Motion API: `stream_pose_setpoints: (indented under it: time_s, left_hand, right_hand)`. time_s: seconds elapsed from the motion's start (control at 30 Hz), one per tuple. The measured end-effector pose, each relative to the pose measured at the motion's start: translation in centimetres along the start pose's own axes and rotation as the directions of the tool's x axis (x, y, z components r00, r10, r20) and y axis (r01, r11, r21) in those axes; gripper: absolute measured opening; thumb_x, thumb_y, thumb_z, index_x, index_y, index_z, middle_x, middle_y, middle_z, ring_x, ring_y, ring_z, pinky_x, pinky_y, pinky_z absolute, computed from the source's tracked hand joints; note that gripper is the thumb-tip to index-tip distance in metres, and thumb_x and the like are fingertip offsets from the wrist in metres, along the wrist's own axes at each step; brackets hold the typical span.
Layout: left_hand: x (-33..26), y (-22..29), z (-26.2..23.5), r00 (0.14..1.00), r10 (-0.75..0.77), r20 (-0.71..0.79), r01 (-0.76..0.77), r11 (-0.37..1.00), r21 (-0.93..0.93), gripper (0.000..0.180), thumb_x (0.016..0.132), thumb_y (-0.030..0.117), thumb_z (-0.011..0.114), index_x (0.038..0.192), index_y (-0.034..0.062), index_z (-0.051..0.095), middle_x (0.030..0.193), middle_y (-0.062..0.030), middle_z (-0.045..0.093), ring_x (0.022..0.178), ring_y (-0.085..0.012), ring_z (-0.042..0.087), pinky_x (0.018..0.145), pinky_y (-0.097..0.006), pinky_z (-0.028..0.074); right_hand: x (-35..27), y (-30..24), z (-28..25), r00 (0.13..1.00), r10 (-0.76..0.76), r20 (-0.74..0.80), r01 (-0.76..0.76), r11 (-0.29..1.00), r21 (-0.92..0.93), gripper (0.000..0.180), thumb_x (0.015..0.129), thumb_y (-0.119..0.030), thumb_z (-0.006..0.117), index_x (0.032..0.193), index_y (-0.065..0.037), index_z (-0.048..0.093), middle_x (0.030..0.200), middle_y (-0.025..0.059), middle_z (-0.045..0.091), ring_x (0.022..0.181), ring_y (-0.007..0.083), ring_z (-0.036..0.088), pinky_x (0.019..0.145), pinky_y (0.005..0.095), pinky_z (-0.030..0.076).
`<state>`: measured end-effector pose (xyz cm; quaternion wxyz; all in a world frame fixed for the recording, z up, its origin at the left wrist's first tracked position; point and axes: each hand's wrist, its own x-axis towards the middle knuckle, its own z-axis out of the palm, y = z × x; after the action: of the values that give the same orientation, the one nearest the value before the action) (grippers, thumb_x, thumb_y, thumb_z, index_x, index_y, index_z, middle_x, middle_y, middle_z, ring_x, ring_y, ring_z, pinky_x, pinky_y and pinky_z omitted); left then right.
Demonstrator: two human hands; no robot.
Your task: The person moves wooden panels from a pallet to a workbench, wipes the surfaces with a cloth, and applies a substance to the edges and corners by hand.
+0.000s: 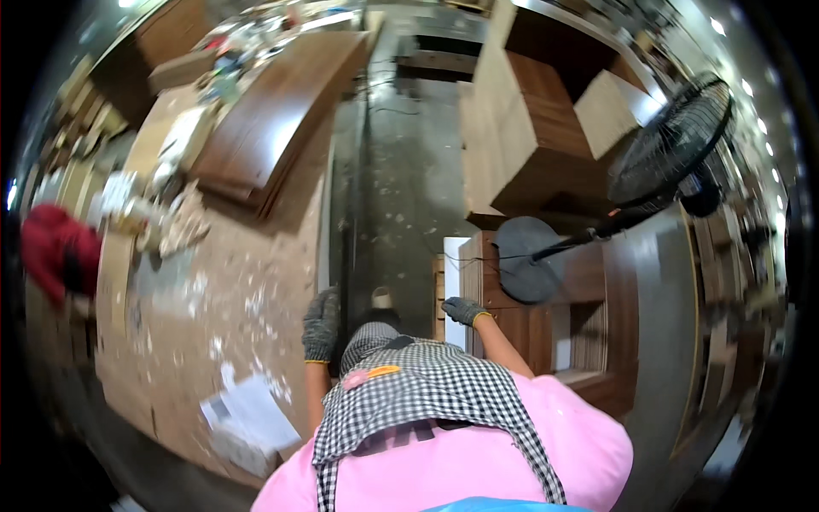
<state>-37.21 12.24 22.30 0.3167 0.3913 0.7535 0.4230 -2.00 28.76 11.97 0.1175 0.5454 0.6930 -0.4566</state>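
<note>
"Along the bench's (pixel 183 350) edge?"
"I count one left hand (pixel 321 328); its grip, I can't tell."
"And the right hand (pixel 464 311)?"
"Over one white panel (pixel 455 266), left of one fan (pixel 667 149); hold unclear to me."

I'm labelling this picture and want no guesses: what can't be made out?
In the head view:
Left hand: its back hides any grip on the worktable.
Right hand: its back hides any grip on the white panel.
White sheet: any markings too small to read.
Co-worker in red: blurred near the rim; hands indistinct.
</note>
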Motion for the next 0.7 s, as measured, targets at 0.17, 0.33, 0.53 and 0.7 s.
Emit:
stream_pose_setpoints:
  time_s: [0.17,0.33,0.53,0.7]
  left_hand:
    - [13.6,3.8,-1.8,0.830,0.535,-0.156,-0.414,0.780,0.470,0.030,0.094,0.018,0.064,0.119,0.0027,0.066,0.125,-0.0181,0.063,0.121,-0.0345,0.056,0.110,-0.044,0.039]
    - [24.0,5.6,-7.8,0.730,0.633,-0.258,-0.184,0.545,0.818,0.064,0.083,0.029,0.075,0.139,0.0078,0.052,0.146,-0.0198,0.045,0.137,-0.0397,0.039,0.116,-0.050,0.030]
    - [32.3,5.9,-9.4,0.925,0.198,-0.323,0.187,0.502,0.844,0.096,0.071,0.038,0.083,0.151,0.0175,0.036,0.153,-0.0240,0.034,0.140,-0.0449,0.031,0.116,-0.053,0.026]
    - [33.5,5.4,-8.9,0.911,0.136,-0.390,0.264,0.533,0.804,0.096,0.073,0.033,0.083,0.154,0.0187,0.033,0.157,-0.0243,0.028,0.143,-0.0458,0.027,0.118,-0.053,0.025]
  right_hand:
    - [5.2,10.3,-0.1,0.971,0.189,0.145,-0.113,0.901,-0.418,0.052,0.096,-0.048,0.043,0.100,-0.006,0.073,0.097,0.0154,0.073,0.089,0.0335,0.068,0.085,0.0445,0.049]
    - [7.3,7.1,-3.4,0.889,0.415,0.194,-0.382,0.905,-0.187,0.047,0.098,-0.045,0.045,0.097,-0.008,0.074,0.096,0.0146,0.073,0.088,0.0324,0.067,0.081,0.0443,0.049]
    - [14.8,13.3,-3.0,0.899,0.304,0.314,-0.290,0.953,-0.092,0.045,0.093,-0.043,0.052,0.115,-0.008,0.071,0.120,0.0160,0.068,0.111,0.0345,0.065,0.094,0.0435,0.050]
    - [25.2,11.2,-12.3,0.919,0.292,0.264,-0.261,0.954,-0.146,0.047,0.094,-0.046,0.050,0.108,-0.007,0.073,0.108,0.0160,0.071,0.101,0.0343,0.067,0.091,0.0445,0.050]
